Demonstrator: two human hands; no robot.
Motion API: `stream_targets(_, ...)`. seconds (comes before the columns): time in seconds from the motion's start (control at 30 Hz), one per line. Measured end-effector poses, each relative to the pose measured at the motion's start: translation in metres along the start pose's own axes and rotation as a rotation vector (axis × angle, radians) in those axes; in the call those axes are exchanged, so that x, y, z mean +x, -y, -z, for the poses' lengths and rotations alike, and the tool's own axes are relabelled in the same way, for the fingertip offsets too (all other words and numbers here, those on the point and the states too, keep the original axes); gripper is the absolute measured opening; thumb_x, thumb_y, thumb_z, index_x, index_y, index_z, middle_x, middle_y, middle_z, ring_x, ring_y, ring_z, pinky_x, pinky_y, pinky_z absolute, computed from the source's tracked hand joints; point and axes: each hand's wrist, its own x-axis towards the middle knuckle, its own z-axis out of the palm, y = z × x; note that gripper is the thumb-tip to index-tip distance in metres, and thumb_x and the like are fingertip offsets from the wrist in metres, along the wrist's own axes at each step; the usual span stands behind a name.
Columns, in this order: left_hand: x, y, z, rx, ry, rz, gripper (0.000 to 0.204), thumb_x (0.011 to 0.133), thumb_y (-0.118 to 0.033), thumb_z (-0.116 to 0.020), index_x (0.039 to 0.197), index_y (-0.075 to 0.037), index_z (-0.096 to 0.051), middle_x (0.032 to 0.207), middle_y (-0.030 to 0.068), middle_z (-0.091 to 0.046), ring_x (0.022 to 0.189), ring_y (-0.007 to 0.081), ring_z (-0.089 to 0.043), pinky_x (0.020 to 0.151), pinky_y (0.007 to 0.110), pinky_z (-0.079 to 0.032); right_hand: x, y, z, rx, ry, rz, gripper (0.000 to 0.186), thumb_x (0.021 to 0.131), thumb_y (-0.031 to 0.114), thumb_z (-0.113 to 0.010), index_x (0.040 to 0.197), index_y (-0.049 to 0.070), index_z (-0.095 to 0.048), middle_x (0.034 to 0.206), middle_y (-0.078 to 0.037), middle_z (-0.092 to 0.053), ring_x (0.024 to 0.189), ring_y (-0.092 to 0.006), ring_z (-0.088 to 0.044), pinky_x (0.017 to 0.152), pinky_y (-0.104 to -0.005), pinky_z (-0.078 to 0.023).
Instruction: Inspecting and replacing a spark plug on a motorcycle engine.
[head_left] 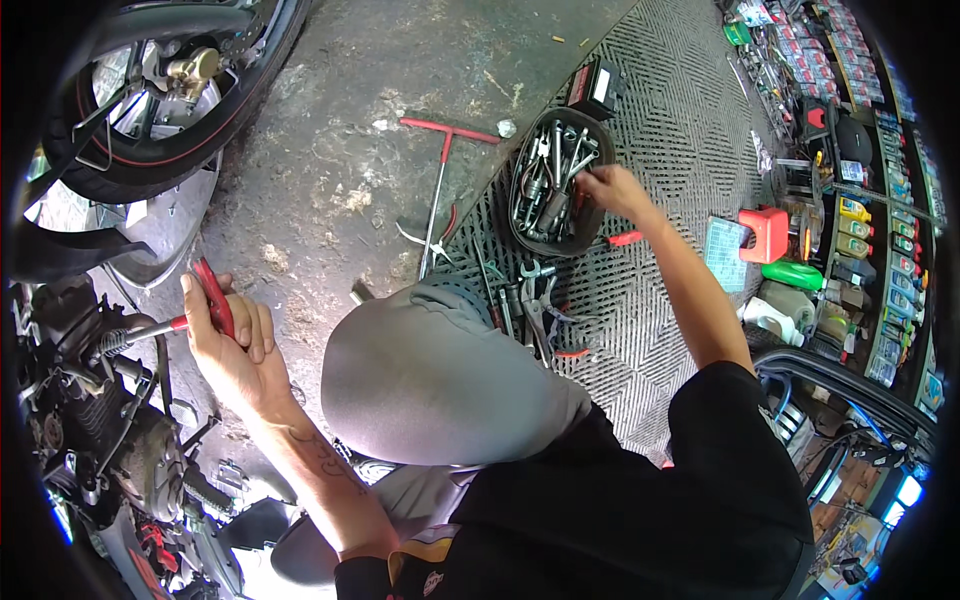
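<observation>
the left hand [240, 340] is curled around the red crossbar of a t-handled tool with a slim silver shaft [155, 330], fingers wrapped over it, thumb along the bar. the tool lies to the person's left, its shaft aimed at a coiled metal spring [115, 342] on the dark motorcycle engine [110, 430]; whether the tip touches anything there, i cannot tell. the wrapped grip probably gives leverage for turning while keeping the shaft lined up.

the right hand [608, 190] reaches over the near-side rim of an oval black plastic tub [545, 247], fingers bent down among loose silver sockets and wrenches [540, 185]. its fingertips are hidden, so i cannot tell whether they pinch something or merely touch.

the tub stands on a grey perforated mat [670, 110], likely put there for easy reach. just beyond it sits a small black box-shaped battery [595, 88]. left of the tub, a second red t-handle with a long silver shaft [447, 130] lies by red-handled pliers [430, 243], and more metal wrenches [535, 300] are spread near the grey-trousered knee [430, 380].

the battery has a pale label, and the bottles shelved at far right [855, 225] carry coloured ones; their print is too small to tell.
</observation>
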Motion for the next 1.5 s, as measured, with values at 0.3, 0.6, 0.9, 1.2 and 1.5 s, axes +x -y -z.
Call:
stream_targets(0.3, 0.0, 0.0, 0.001, -0.001, 0.033, 0.018, 0.043, 0.105, -0.036, -0.053, 0.094, 0.006, -0.059, 0.049, -0.0024, -0.031, 0.037, 0.0059, -0.021, 0.038, 0.024, -0.02, -0.026, 0.032, -0.045, -0.099, -0.016, -0.08, 0.068, 0.083, 0.068, -0.06, 0.096, 0.001, -0.071, 0.092, -0.022, -0.072, 0.092, -0.039, -0.069, 0.081, -0.0456, -0.053)
stream_targets(0.6, 0.001, 0.001, -0.004, 0.03, 0.04, 0.017, 0.039, 0.106, -0.032, -0.051, 0.095, 0.005, -0.059, 0.049, -0.0033, -0.03, 0.038, 0.0054, -0.02, 0.038, 0.023, -0.019, -0.03, 0.01, -0.015, 0.49, 0.056, -0.06, 0.037, 0.097, 0.034, -0.062, 0.093, -0.002, -0.072, 0.069, -0.007, -0.068, 0.062, -0.0122, -0.065, 0.058, -0.0291, -0.049)
stream_targets(0.9, 0.003, -0.002, 0.005, 0.001, 0.06, 0.052, 0.036, 0.107, -0.03, -0.051, 0.095, 0.003, -0.059, 0.048, -0.0021, -0.031, 0.038, 0.006, -0.02, 0.037, 0.024, -0.019, -0.164, 0.008, -0.171, -0.347, 0.27, -0.06, 0.086, 0.072, 0.051, -0.083, 0.124, -0.001, -0.038, 0.122, -0.024, -0.058, 0.108, -0.0389, -0.062, 0.097, -0.045, -0.05)
stream_targets(1.2, 0.002, -0.007, 0.003, -0.022, 0.093, 0.036, 0.036, 0.107, -0.029, -0.051, 0.096, 0.004, -0.06, 0.049, -0.0022, -0.031, 0.038, 0.0062, -0.021, 0.038, 0.024, -0.02, -0.15, -0.082, -0.11, -0.001, 0.026, -0.173, 0.061, 0.078, 0.016, -0.073, 0.123, 0.001, -0.035, 0.103, -0.027, -0.063, 0.093, -0.046, -0.063, 0.084, -0.0482, -0.054)
stream_targets(1.5, 0.006, 0.005, 0.018, 0.63, -0.069, -0.162, 0.022, 0.102, -0.02, -0.055, 0.099, 0.0, -0.062, 0.058, 0.0043, -0.051, 0.044, 0.012, -0.043, 0.042, 0.028, -0.034, -0.121, -0.026, -0.187, 0.045, 0.076, -0.168, 0.058, 0.089, 0.052, -0.06, 0.112, -0.001, -0.061, 0.107, -0.032, -0.067, 0.104, -0.0481, -0.064, 0.088, -0.0522, -0.05)
